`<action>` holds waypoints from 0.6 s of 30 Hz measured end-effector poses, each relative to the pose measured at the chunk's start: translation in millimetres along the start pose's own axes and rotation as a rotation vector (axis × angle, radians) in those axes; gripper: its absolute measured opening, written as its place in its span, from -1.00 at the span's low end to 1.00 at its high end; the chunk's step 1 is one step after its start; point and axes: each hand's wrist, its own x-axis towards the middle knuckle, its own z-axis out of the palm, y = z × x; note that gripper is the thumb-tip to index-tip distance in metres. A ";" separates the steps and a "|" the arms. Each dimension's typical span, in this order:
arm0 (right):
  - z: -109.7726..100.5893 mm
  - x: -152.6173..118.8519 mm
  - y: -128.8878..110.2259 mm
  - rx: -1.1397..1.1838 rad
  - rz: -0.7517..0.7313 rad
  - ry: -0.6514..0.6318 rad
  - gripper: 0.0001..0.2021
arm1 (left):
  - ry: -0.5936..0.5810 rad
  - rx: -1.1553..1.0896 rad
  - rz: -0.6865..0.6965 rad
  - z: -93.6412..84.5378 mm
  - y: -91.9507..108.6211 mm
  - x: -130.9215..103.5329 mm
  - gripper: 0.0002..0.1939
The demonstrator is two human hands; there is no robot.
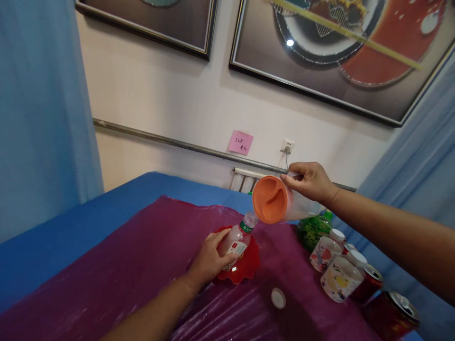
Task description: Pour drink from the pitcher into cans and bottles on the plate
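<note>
My left hand (211,258) is wrapped round a clear plastic bottle (237,239) with a green and red neck label. The bottle's mouth is uncovered, and it stands in or over a red scalloped dish (249,265). Up and to the right, my right hand (311,180) grips the handle of a clear pitcher (302,206) with an orange lid (270,200). The pitcher lies tipped on its side, its lid end close to the bottle's mouth. Whether liquid is flowing between them is too small to tell. A white cap (278,298) rests on the purple sheet.
Purple plastic sheeting (142,265) covers the blue table (117,199). At the right stand a green bottle (314,229), two white-capped jars (343,277) and several red cans (393,315). Blue curtains (42,118) hang on both sides; behind is a wall rail (177,143).
</note>
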 end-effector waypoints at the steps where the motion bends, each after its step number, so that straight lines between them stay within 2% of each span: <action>1: -0.9 0.6 -0.9 -0.003 -0.007 -0.001 -0.58 | 0.002 -0.001 0.002 0.3 -0.6 0.0 -0.31; 18: -7.2 4.8 -4.0 -0.045 -0.070 0.011 -0.60 | -0.003 -0.009 -0.010 2.4 -1.2 -2.0 -0.28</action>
